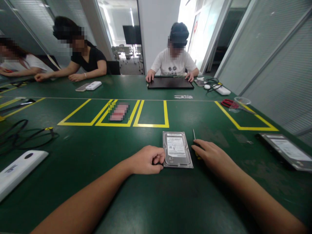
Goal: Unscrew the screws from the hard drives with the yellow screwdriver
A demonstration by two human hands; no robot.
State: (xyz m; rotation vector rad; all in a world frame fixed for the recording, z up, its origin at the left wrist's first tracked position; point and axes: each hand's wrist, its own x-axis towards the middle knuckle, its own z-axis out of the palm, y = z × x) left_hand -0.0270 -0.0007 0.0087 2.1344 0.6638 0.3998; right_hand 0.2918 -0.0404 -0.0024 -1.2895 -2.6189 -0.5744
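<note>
A silver hard drive (177,149) with a white label lies flat on the green table in front of me. My left hand (148,158) is at its left edge, with curled fingers and the thumb against its side. Just right of the drive, my right hand (211,154) closes over a screwdriver (194,134). Its thin metal shaft points away from me, while the palm and fingers hide most of the yellow and black handle. A second hard drive (289,150) lies farther to the right.
Yellow tape outlines (151,125) mark the table, with a pink item (119,112) in one. Red-handled scissors (229,103) and a clear plastic cup (241,101) are at right. A white power bank (21,170) and black cable (31,133) lie left. Opposite, a person handles a dark panel (170,83); others sit left.
</note>
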